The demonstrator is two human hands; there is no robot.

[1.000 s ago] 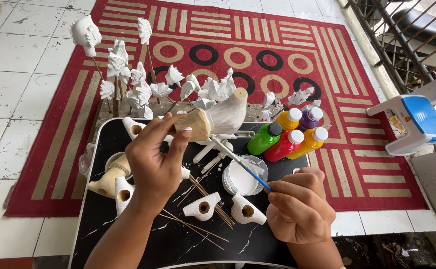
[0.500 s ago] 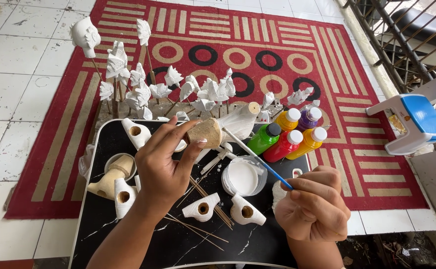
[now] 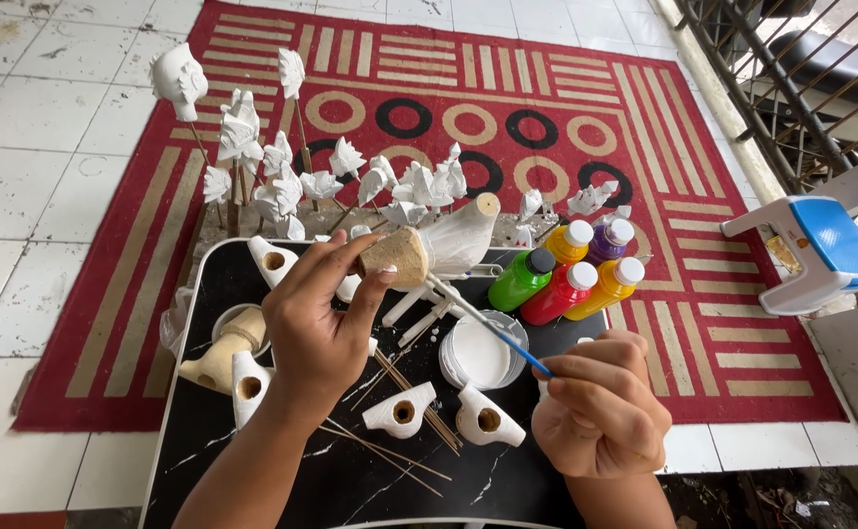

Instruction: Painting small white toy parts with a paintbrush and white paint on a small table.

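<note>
My left hand (image 3: 323, 328) holds a small bird-shaped figure (image 3: 439, 245), its front painted white and its rear end bare tan, lifted above a black table (image 3: 272, 470). My right hand (image 3: 600, 407) grips a thin blue-handled paintbrush (image 3: 488, 326); its tip touches the underside of the figure. Just below the brush sits a white dish of white paint (image 3: 481, 353).
Several squeeze bottles (image 3: 571, 272) of green, red, yellow, orange and purple paint stand at the table's back right. White painted pieces (image 3: 400, 411) and thin sticks (image 3: 390, 456) lie on the table. White figures on sticks (image 3: 253, 167) stand behind. A blue and white stool (image 3: 821, 250) is right.
My left hand has turned and tilted the figure slightly. My right hand has lifted the brush from the paint dish side up to the figure's underside.
</note>
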